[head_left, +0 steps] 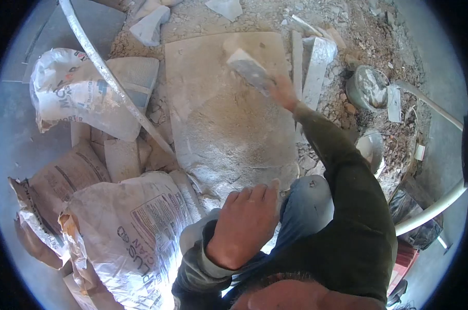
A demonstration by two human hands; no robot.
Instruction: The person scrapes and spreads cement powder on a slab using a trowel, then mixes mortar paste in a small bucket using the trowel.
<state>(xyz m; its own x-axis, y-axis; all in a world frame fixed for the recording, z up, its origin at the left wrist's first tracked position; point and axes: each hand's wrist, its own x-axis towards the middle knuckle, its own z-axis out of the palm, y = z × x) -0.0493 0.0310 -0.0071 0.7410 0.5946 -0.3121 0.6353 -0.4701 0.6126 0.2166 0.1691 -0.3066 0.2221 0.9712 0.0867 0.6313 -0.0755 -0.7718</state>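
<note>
From my end the key relation is hand to flat tool [248, 70]: it's in the R hand [284, 93], fingers wrapped round its near end, blade running up-left from the fist, long axis diagonal, roughly in line w/ the forearm. It's over the far R part of the dusty slab [200, 88]; can't tell if the blade is touching or just above. R hand is obv. the nearer one, arm stretched well out. L hand [247, 222] is back nr the body, below the slab's near edge, back of hand up, fingertips turned away; can't tell if it holds anything or is just resting. Near end of slab looks rougher, w/ loose pale grit. To the R, wood strips [297, 62] lie close along the slab edge, under/beside the R wrist, then a bucket [354, 90] further out. On the L, a long pole [109, 77] slants down to the slab's L edge, across a mortar bag [71, 101]; a big paper bag [125, 212] sits nr the L arm. Main obstruction nr-side: the jeans knee [314, 199], btwn L hand and R sleeve [342, 160].
</note>
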